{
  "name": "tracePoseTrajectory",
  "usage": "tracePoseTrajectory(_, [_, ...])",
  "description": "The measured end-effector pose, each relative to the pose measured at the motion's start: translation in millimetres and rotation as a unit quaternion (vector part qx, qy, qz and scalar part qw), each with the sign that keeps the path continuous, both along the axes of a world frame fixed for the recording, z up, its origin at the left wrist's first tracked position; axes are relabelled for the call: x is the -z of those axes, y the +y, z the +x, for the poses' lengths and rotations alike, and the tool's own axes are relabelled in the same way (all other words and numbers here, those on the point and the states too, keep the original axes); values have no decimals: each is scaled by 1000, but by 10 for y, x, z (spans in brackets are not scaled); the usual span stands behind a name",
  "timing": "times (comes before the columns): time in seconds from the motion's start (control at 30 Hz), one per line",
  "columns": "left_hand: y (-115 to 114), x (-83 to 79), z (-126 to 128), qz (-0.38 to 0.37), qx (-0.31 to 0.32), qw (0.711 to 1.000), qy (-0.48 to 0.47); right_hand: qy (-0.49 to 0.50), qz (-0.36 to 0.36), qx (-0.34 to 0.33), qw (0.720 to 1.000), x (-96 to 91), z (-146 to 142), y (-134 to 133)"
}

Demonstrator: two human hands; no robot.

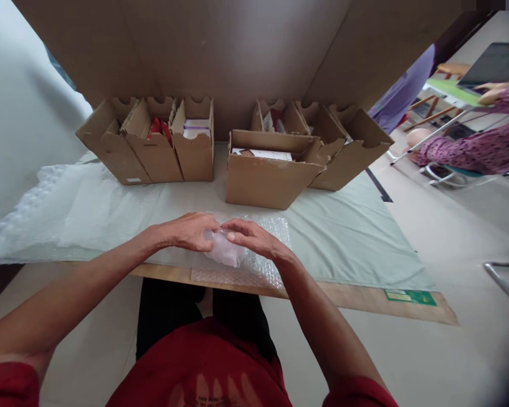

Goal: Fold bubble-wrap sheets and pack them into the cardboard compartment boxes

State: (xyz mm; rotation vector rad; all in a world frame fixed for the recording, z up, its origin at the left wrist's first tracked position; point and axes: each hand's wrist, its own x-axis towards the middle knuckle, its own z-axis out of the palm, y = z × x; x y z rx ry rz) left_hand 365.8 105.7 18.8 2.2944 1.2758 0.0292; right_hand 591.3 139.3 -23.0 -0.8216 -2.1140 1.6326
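A pale pink wrapped bundle [225, 254] was held directly between the two hands, over a sheet of bubble wrap [265, 272] near the front edge of the table [165, 273]. Its long axis seemed to be slanted from far left to near right, though its far side was partly covered. It was grasped from the left by the left hand [192, 230] and from the right by the right hand [257, 238], neither clearly nearer.
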Motion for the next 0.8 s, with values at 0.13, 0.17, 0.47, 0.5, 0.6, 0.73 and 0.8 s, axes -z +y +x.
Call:
tracePoseTrajectory(0.13, [2, 12, 56, -12, -26, 999, -16, -76, 59, 29, 995, 102, -26, -123])
tracePoseTrajectory(0.17, [1, 16, 71, -13, -36, 999, -23, -93, 73, 41, 992, 137, -42, -151])
tracePoseTrajectory(0.47, [-46, 88, 10, -12, -39, 998, -51, -99, 152, 67, 981, 172, -89, -223])
tracePoseTrajectory(0.5, [-45, 101, -2, -18, -28, 998, -47, -99, 170, 62, 978, 154, -95, -227])
tracePoseTrajectory(0.6, [-46, 132, -17, -54, -26, 998, -36, -106, 224, 47, 968, 134, -94, -257])
tracePoseTrajectory(0.73, [-90, 154, -19, -58, -32, 996, -65, -68, 243, 39, 967, 230, 34, -285])
tracePoseTrajectory(0.8, [-131, 166, -28, -48, -45, 995, -79, -32, 221, 56, 973, 309, 145, -273])
